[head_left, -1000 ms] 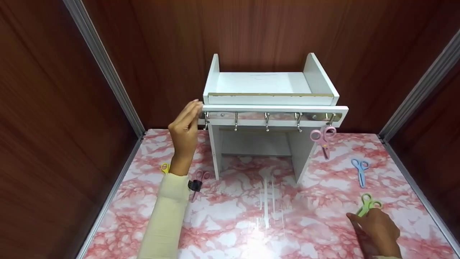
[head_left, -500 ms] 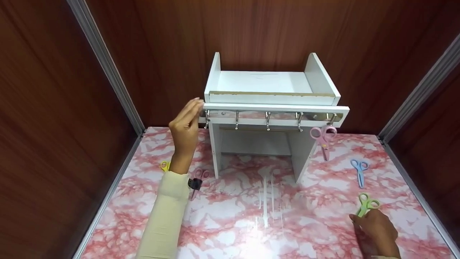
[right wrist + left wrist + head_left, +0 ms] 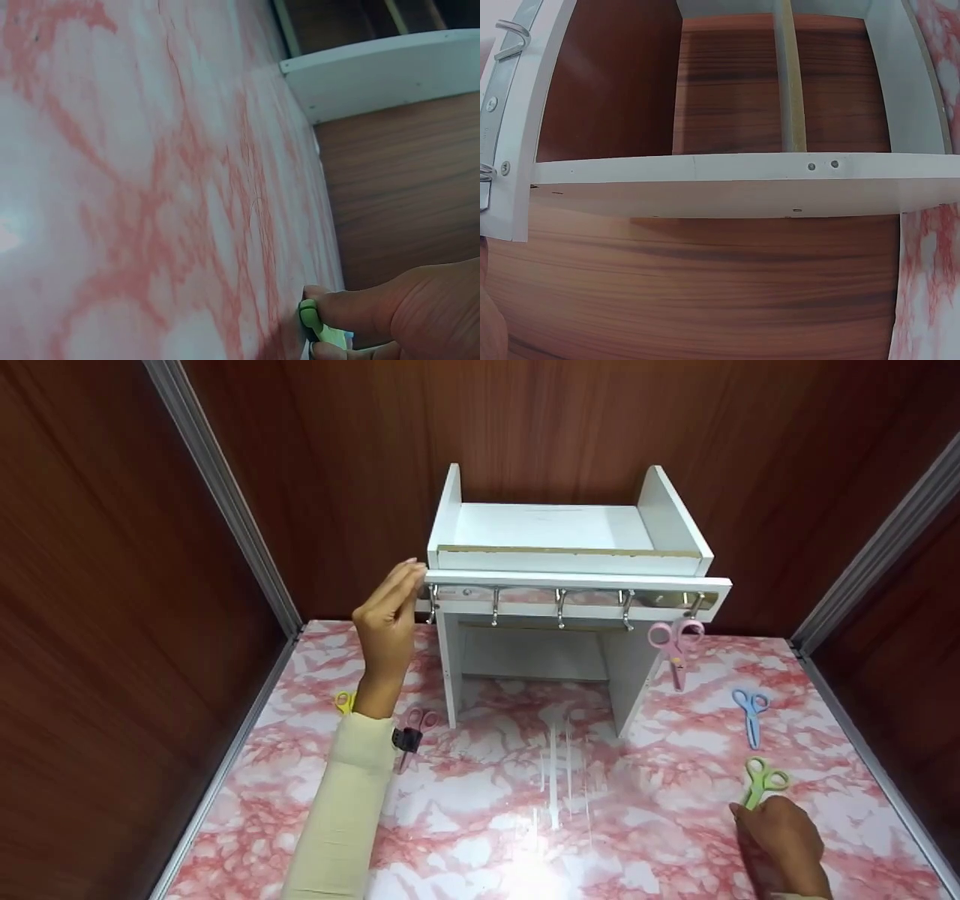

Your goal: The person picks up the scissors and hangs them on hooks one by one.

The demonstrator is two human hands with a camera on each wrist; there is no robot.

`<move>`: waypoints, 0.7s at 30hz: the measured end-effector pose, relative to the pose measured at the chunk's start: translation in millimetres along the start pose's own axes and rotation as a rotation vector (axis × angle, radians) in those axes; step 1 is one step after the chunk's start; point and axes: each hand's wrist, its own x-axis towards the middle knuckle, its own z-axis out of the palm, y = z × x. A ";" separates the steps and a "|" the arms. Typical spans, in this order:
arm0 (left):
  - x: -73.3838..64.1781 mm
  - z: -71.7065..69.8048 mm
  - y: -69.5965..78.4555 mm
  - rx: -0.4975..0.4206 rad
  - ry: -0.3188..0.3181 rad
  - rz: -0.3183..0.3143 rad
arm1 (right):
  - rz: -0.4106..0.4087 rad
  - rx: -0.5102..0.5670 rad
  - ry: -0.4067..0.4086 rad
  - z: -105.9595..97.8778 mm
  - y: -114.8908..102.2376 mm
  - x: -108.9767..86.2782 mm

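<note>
In the head view my right hand (image 3: 784,832) pinches green scissors (image 3: 756,793) by the blade end, with the two handle loops pointing away from me, low over the marbled table. The right wrist view shows the green tip (image 3: 309,315) between thumb and finger. My left hand (image 3: 388,630) touches the left end of a white hook rail (image 3: 517,578) with nearly straight fingers; the left wrist view catches only its edge. Pink scissors (image 3: 678,660) hang from the rail's rightmost hook (image 3: 697,604); the other hooks carry nothing.
Blue scissors (image 3: 754,727) lie on the right of the marbled table (image 3: 480,802). Beside my left forearm lie yellow scissors (image 3: 349,706) and dusky pink scissors (image 3: 403,761), partly hidden. The white shelf unit (image 3: 555,561) stands before a wood-grain wall (image 3: 555,427).
My right hand has shifted slightly left and away from me with the green scissors. The left hand stays at the rail's end; the head view has tilted slightly.
</note>
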 end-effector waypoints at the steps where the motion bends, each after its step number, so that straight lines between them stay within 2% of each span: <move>1: 0.4 0.2 -0.3 -0.003 0.000 0.004 | -0.014 0.000 0.011 0.3 0.5 -0.6; 8: -0.1 0.6 -1.6 0.005 0.002 0.001 | -0.056 0.043 0.021 2.5 4.2 -4.6; 16: 1.5 1.2 -1.3 -0.003 0.001 0.018 | -0.099 0.040 0.119 8.3 8.2 -5.4; 21: 2.3 1.1 -0.4 -0.001 0.006 0.019 | -0.137 0.034 0.151 12.0 10.5 -6.4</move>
